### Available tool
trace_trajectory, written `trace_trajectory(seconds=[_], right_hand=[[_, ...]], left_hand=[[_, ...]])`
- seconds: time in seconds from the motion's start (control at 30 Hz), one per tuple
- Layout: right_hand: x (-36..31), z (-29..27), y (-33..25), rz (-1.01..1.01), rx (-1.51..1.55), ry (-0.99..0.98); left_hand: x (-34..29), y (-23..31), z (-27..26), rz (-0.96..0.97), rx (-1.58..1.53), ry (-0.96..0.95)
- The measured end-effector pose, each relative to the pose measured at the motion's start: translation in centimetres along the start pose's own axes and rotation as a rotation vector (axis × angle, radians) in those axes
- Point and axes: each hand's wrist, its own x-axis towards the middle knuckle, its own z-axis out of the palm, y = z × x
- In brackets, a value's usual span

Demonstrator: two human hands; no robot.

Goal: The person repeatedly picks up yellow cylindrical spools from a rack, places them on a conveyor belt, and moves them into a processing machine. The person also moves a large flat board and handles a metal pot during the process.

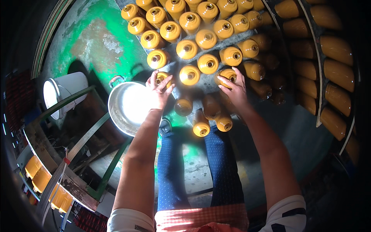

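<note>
My left hand (159, 87) is closed around the top of a glossy orange-yellow bottle (161, 79) with a round hole at its narrow top. Another bottle of the same kind (225, 78) stands in the grip of my right hand (235, 88), whose fingers curl over its shoulder. Between my hands is an ungripped bottle (189, 75). Closer to my legs, two bottles (201, 129) tilt toward me, their lower parts in shadow. Below my left wrist sits a round metal pot (129, 108), its inside glaring white.
Many more upright bottles (189, 22) fill the far side in rows. At the right, shelves (319, 77) carry others. A white bucket (65, 92) lies on its side at the left, beside a green metal frame (67, 102). The floor (98, 46) has worn green paint.
</note>
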Motion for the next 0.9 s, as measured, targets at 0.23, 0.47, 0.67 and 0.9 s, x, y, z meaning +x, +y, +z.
trace_trajectory(seconds=[0.23, 0.47, 0.67, 0.9], right_hand=[[-0.3, 0.5, 0.6, -0.006, -0.027, -0.118], [-3.0, -1.4, -2.0, -0.119, -0.065, -0.136], [4.1, 2.2, -4.8, -0.163, 0.031, -0.158], [7.2, 4.9, -3.5, -0.113, -0.064, -0.078]], left_hand=[[-0.4, 0.7, 1.6, 0.068, 0.068, -0.019], [-2.7, 6.2, -0.7, 0.23, -0.058, -0.123], [0.6, 7.5, 2.8, 0.144, -0.023, -0.277], [2.7, 7.5, 4.8, 0.112, -0.089, -0.248]])
